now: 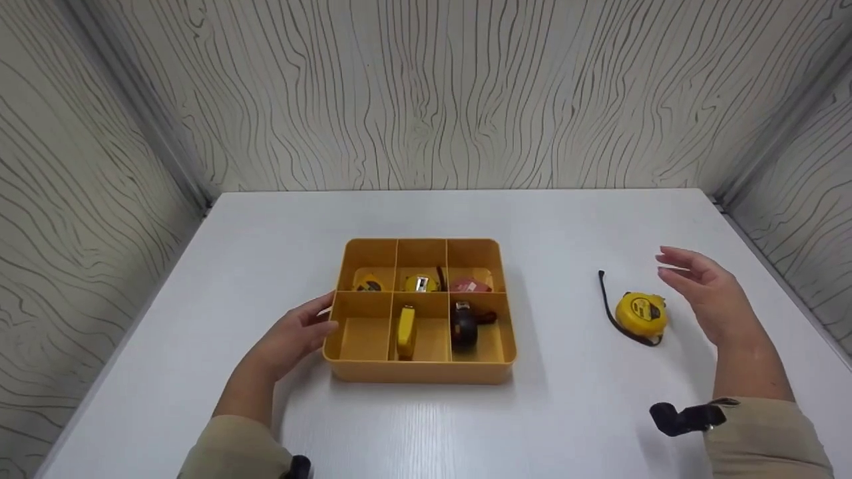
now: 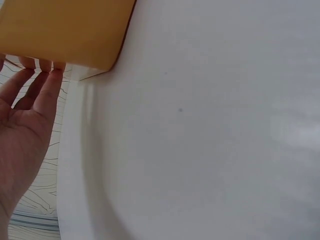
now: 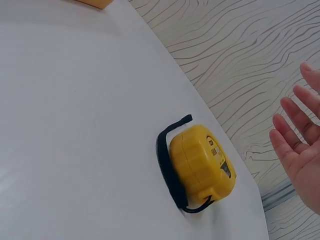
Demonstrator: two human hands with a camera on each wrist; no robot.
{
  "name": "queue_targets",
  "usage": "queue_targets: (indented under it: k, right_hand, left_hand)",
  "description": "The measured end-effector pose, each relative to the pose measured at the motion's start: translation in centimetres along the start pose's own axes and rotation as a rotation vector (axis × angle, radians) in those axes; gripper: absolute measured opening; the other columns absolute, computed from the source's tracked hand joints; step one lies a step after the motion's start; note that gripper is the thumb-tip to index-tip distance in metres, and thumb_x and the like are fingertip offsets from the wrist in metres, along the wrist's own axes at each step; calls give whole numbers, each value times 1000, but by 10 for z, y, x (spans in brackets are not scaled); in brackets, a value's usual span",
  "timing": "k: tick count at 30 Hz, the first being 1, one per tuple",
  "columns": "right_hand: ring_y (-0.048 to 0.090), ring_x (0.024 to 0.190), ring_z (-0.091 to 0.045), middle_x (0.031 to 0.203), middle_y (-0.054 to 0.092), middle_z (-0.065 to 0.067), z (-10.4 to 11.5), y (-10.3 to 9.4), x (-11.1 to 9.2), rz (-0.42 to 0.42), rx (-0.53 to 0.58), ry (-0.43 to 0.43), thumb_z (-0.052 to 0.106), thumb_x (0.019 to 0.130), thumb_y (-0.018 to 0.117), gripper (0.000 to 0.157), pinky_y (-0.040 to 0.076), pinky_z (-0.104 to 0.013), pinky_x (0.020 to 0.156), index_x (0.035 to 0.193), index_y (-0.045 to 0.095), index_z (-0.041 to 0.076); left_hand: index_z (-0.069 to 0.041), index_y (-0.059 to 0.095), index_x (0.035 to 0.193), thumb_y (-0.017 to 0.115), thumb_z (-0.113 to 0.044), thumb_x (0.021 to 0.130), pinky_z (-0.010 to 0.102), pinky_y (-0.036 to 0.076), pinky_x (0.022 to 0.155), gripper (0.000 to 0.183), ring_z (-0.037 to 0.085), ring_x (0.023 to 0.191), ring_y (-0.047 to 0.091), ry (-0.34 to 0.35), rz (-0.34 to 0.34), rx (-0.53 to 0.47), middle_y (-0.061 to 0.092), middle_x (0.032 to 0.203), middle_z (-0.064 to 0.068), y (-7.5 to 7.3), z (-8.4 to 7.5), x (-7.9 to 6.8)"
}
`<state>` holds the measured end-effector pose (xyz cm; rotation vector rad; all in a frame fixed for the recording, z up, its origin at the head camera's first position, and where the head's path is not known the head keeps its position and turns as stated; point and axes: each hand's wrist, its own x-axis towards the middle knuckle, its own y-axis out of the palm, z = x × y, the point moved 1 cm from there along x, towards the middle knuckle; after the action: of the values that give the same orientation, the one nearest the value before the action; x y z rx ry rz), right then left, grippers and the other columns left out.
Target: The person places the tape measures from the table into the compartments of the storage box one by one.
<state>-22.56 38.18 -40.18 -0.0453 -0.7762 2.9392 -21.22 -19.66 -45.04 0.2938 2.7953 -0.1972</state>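
An orange-yellow divided box [image 1: 419, 372] sits mid-table. My left hand [image 1: 296, 336] touches its left side with fingers lightly bent; in the left wrist view the fingertips [image 2: 50, 75] meet the box wall [image 2: 70, 35]. To the right, a yellow tape measure [image 1: 640, 315] with a black wrist strap [image 1: 609, 309] lies on the table. My right hand [image 1: 712, 296] hovers just right of it, fingers loosely bent and holding nothing; the right wrist view shows the tape measure [image 3: 202, 162] apart from the hand [image 3: 302, 135].
Inside the box are a yellow tape measure [image 1: 405, 332] on edge, a black one [image 1: 464, 326], and partly hidden yellow [image 1: 368, 283] and red [image 1: 470, 285] items in the back row, with another yellow tape measure [image 1: 421, 283]. Wood-patterned panels [image 1: 426, 100] border the white table [image 1: 426, 426].
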Motion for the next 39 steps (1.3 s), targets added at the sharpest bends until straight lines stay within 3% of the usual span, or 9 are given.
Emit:
queue_targets:
  k: [5,15,24,34,39]
  right_hand:
    - [33,127,-23,144,30,-8,-13,-2,-3,-12,17,41,48,87,52,63,20,-54,106,142,33,23]
    - [31,129,-27,147,27,-9,-38,-1,-9,-10,-47,85,51,87,50,66,24,-49,106,142,32,19]
    - [21,134,-37,149,21,-15,-56,8,-9,16,-48,137,50,88,50,71,27,-53,103,146,23,20]
    - [15,134,-41,150,14,-17,-59,19,-8,70,-8,209,50,81,61,85,20,-60,103,147,17,22]
    - [15,134,-42,150,14,-19,-59,19,-10,81,-24,214,50,78,64,90,18,-61,103,147,16,17]
  left_hand:
    - [-34,44,134,70,-30,79,33,42,96,60,12,125,41,-15,-17,14,42,136,-10,0,1,0]
    - [-33,44,134,71,-32,78,34,42,97,63,15,126,41,-17,-29,22,41,138,-6,2,1,1]
    - [-32,45,134,71,-32,77,33,42,96,63,15,126,41,-28,-38,24,41,138,-6,2,0,-1]
    - [-31,44,135,71,-29,79,34,42,96,62,16,126,42,-24,-38,22,41,138,-5,2,-1,0]
    - [-32,44,134,71,-31,78,34,42,96,62,15,125,42,-30,-45,29,42,137,-6,2,-1,-1]
